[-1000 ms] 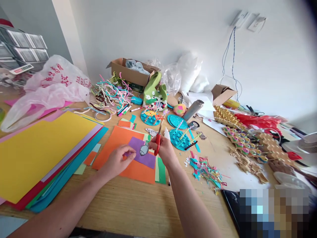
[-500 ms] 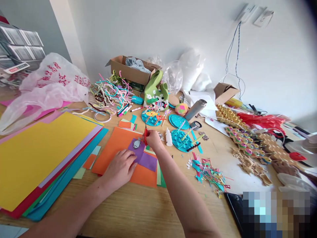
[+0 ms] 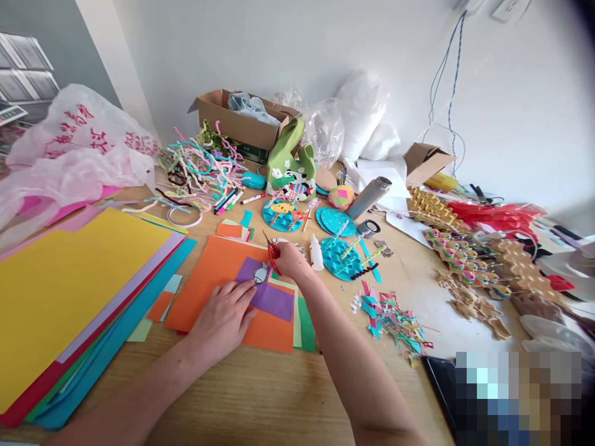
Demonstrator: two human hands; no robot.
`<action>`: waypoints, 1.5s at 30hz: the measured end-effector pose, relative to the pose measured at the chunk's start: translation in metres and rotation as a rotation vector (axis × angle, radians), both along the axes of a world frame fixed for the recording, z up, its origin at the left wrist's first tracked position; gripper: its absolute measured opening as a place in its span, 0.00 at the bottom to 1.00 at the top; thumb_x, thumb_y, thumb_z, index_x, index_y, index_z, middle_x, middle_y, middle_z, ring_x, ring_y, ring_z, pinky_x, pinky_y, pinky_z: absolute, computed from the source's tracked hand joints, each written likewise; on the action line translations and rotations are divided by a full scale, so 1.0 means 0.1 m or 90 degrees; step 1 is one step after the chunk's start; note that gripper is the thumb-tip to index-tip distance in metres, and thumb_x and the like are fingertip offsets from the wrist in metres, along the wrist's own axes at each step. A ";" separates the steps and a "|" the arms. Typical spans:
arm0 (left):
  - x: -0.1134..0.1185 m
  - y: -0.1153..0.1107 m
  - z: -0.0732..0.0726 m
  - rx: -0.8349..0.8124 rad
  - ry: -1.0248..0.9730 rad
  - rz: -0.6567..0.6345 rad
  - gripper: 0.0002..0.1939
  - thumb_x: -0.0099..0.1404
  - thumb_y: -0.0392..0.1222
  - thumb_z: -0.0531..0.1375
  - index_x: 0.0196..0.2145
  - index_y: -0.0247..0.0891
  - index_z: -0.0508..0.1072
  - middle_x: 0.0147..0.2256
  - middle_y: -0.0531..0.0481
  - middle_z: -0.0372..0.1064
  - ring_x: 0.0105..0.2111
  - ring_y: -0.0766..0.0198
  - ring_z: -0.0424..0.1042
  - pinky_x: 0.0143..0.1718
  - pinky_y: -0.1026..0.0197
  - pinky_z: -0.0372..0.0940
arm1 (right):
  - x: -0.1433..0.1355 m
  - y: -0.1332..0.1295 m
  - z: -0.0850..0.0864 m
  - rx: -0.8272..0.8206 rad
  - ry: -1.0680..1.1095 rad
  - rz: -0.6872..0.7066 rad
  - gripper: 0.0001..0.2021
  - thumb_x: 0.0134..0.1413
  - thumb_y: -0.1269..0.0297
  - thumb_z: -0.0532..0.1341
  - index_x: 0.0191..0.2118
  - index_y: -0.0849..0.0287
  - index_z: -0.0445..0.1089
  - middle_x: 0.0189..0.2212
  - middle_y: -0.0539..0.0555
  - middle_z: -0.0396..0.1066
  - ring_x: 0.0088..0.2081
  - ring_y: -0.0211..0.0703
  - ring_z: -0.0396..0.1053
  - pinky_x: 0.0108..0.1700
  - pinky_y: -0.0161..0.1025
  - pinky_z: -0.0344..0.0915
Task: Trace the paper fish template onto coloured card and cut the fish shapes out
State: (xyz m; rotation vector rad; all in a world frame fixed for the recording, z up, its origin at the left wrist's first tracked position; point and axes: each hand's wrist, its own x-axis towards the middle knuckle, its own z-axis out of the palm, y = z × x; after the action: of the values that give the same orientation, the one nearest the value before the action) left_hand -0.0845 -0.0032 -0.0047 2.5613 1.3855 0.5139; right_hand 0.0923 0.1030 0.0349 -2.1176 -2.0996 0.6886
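My right hand (image 3: 290, 260) is closed on red-handled scissors (image 3: 274, 255), their blades pointing up and away over the orange paper. My left hand (image 3: 227, 310) lies with its fingers spread on the orange (image 3: 274, 331) and purple paper (image 3: 279, 301). Its fingertips touch the lower edge of a small grey fish cutout (image 3: 261, 274) on the purple paper. Beyond my right hand another pale cutout (image 3: 279, 241) is partly hidden. A white glue bottle (image 3: 317, 254) stands just right of that hand.
Stacked coloured paper (image 3: 83, 279) covers the left. Blue decorated plates (image 3: 341, 259), a metal flask (image 3: 369, 197) and pipe cleaners (image 3: 199, 164) lie farther back. Paper scraps (image 3: 393, 322) and a phone (image 3: 441, 384) are at right. Another person's hand (image 3: 539, 306) shows at far right.
The fish cutout has shifted slightly right and down, now closer to my left fingertips. My right hand has tilted the scissors. The whole view has shifted a little.
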 end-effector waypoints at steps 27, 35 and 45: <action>0.02 -0.02 -0.02 0.030 0.029 -0.006 0.19 0.67 0.43 0.53 0.54 0.38 0.70 0.56 0.43 0.68 0.50 0.49 0.66 0.45 0.47 0.62 | -0.03 -0.01 0.00 0.036 -0.056 0.070 0.08 0.52 0.71 0.57 0.35 0.63 0.74 0.35 0.60 0.76 0.34 0.45 0.71 0.28 0.35 0.53; 0.02 -0.02 -0.02 0.034 0.038 -0.008 0.19 0.67 0.42 0.53 0.54 0.37 0.71 0.56 0.43 0.68 0.49 0.49 0.66 0.45 0.47 0.62 | -0.02 -0.02 0.00 0.044 -0.043 0.060 0.08 0.52 0.72 0.57 0.35 0.63 0.74 0.35 0.59 0.76 0.34 0.44 0.71 0.28 0.34 0.53; 0.01 -0.02 -0.04 0.038 0.024 -0.009 0.19 0.68 0.43 0.52 0.54 0.38 0.71 0.56 0.42 0.67 0.49 0.48 0.66 0.45 0.45 0.63 | 0.01 -0.06 0.01 0.049 -0.002 0.042 0.05 0.49 0.73 0.59 0.30 0.62 0.72 0.29 0.56 0.73 0.31 0.41 0.68 0.28 0.34 0.51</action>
State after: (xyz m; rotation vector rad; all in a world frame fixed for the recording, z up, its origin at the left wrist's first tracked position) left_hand -0.0832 -0.0054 -0.0085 2.6394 1.3841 0.5157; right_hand 0.0936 0.0969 0.0364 -2.0190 -2.1691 0.6008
